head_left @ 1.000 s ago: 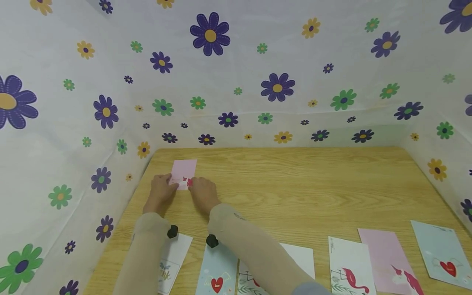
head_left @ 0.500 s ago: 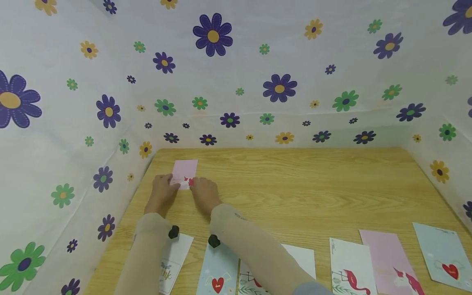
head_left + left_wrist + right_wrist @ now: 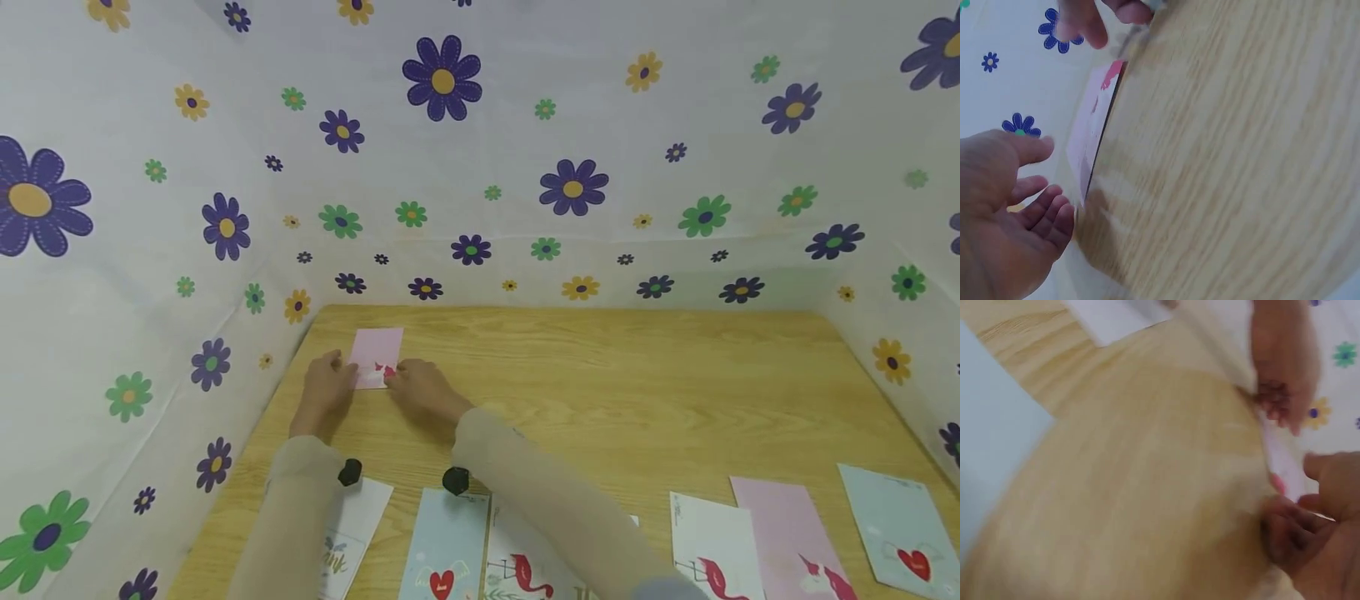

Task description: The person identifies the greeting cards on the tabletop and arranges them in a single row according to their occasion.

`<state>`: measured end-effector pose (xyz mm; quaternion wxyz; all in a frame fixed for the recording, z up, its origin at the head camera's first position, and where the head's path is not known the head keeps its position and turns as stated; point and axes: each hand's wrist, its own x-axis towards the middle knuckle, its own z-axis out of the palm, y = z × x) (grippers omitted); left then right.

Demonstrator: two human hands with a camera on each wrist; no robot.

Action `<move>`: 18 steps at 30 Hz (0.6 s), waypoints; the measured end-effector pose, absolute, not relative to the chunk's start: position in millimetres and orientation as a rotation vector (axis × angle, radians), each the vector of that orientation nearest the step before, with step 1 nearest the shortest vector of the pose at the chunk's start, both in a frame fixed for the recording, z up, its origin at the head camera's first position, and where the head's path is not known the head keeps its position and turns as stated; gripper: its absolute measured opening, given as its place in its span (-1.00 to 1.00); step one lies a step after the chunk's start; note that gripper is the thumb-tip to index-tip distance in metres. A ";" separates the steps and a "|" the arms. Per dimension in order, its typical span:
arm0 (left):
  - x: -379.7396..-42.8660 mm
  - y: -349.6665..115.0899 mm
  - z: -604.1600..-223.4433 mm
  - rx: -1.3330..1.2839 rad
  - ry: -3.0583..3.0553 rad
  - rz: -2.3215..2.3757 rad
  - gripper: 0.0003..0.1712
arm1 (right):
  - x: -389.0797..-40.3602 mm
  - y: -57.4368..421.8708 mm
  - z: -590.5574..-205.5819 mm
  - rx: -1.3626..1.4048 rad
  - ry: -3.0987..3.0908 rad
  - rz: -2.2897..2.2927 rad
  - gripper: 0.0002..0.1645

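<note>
A pink card with a unicorn print [image 3: 377, 348] lies flat at the far left of the wooden table. My left hand [image 3: 327, 387] is at its left edge; in the left wrist view the thumb and fingers of that hand [image 3: 1010, 212] are spread, with a gap between them and the card [image 3: 1092, 122]. By the card's lower right corner is my right hand [image 3: 427, 390]. Its fingers appear apart from the card in the left wrist view, loosely bent, while the right wrist view of this hand [image 3: 1329, 531] is blurred.
Along the near side lie a white lettered card [image 3: 358, 517], a blue heart card [image 3: 450, 533], a flamingo card [image 3: 517, 542], another flamingo card [image 3: 712, 533], a pink unicorn card [image 3: 787, 525] and a blue heart card [image 3: 885, 508]. Flowered cloth [image 3: 495, 150] walls the table.
Both hands have loosened from the pink card. The left thumb has drawn back leftward, and the right wrist and forearm have shifted right. The card stays in place.
</note>
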<state>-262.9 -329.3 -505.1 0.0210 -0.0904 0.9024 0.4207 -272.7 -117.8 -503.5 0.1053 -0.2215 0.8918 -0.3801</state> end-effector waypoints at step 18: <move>-245.0 -234.5 -463.2 -0.097 2.876 1.466 -0.41 | -236.9 31.5 -433.1 -0.877 2.489 -1.073 -0.44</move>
